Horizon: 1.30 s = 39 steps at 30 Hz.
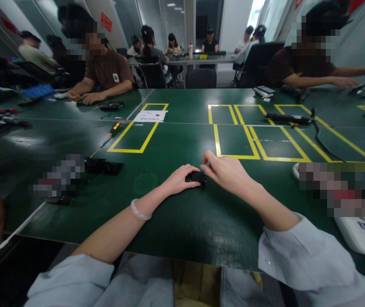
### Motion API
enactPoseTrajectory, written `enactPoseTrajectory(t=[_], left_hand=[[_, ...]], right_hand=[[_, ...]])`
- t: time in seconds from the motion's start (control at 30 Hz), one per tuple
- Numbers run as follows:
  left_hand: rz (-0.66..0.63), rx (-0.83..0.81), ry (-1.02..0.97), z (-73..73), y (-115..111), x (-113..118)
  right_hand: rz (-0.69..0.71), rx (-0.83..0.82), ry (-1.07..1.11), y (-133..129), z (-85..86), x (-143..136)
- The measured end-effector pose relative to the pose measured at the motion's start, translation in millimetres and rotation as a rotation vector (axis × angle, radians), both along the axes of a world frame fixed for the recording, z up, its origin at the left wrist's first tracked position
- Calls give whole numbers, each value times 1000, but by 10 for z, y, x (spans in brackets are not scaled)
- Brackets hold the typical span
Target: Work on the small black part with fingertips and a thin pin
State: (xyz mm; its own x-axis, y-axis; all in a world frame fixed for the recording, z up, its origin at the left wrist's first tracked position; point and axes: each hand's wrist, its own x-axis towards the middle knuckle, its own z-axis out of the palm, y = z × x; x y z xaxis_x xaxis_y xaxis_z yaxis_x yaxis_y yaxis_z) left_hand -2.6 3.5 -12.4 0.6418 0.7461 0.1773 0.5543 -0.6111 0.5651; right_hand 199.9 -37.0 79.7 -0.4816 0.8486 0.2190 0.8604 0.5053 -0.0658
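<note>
A small black box-like part point(198, 177) rests on the green table point(182, 221) in front of me. My left hand point(181, 180) is closed round its left side, thumb along the near edge and fingers on the far edge. At the part's right end is my right hand point(224, 169), its index finger curled above the thumb with a gap between them. The right fingertips are close to the part; whether they touch it I cannot tell. Nothing shows between them.
Several yellow tape outlines point(238, 157) mark the table ahead. A yellow-black screwdriver point(114, 129) and a paper sheet point(150, 116) lie ahead left, black parts point(104, 166) left. A black cabled tool point(288, 118) and a white object point(363, 234) are right. People sit across the table.
</note>
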Motion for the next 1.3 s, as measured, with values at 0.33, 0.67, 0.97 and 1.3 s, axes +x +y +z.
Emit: enactPoseTrajectory(t=[0.33,0.67,0.97,1.3], left_hand=[[-8,4,3,31,-18,1],[-9,-4,3,29,-17,5],[2,2,0,5,-5,3],[-6,-13,12,53,-26,9]], right_hand=[[9,-35,35,-12,32,-5],[4,-39,-3,9,10,-3],[26,-50,72,-10,29,-5],[-7,-39,65,-8,18,-4]])
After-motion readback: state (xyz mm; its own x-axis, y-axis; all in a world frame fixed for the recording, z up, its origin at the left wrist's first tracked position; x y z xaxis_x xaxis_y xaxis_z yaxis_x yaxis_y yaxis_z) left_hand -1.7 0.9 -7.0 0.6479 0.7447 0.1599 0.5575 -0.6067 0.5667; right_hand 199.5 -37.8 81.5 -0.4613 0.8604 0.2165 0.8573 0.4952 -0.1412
